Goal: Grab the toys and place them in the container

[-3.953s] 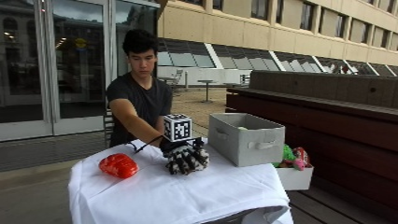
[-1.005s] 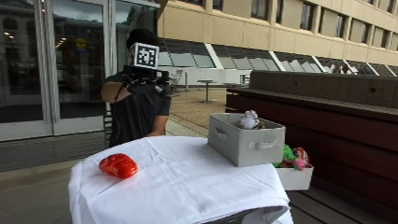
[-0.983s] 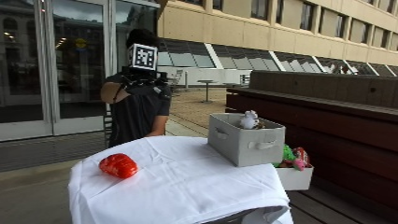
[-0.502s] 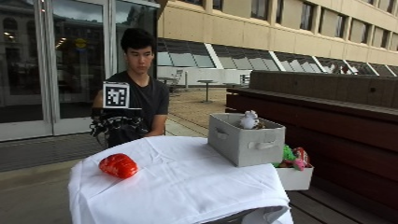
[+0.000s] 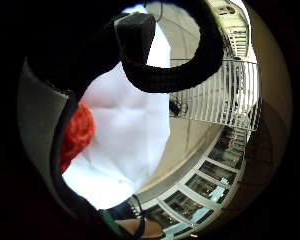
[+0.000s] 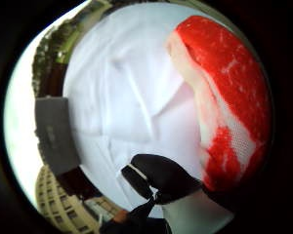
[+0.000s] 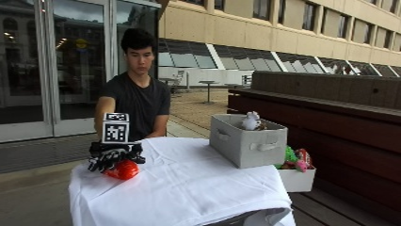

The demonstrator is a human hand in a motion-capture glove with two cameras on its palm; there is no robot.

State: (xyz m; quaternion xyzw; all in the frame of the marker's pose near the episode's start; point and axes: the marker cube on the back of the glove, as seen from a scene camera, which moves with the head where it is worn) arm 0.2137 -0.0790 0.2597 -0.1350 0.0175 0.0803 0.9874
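Since half a sec ago my right hand (image 7: 114, 158) has come down from chest height, in front of the person's torso, to the red toy (image 7: 123, 169) at the near left end of the table (image 7: 188, 188). Red toy hasn't shifted from its spot on the white cloth. In the outside view the gloved fingers (image 7: 103, 162) hang curled over the top and left side of the toy, touching or just above it; can't tell from here whether they've closed round it, toy sits on the cloth, not lifted.

Thumb-side palm view: toy (image 6: 224, 102) fills much of the frame, red w/ white marbling like a slab of meat, so it's close under the palm, lying on the white cloth (image 6: 132, 87). One black fingertip (image 6: 161, 178) shows beside it, resting over the cloth. Little-finger-side view: just a red edge of the toy (image 5: 77, 135) past a curled black finger (image 5: 175, 70).

Grey container (image 7: 247, 141) stands upright at the far right end of the table, well apart from the hand, w/ a small white plush (image 7: 251, 121) poking out of its top. Beyond it, lower down, a white bin (image 7: 294, 176) holds green and pink toys (image 7: 294, 157).
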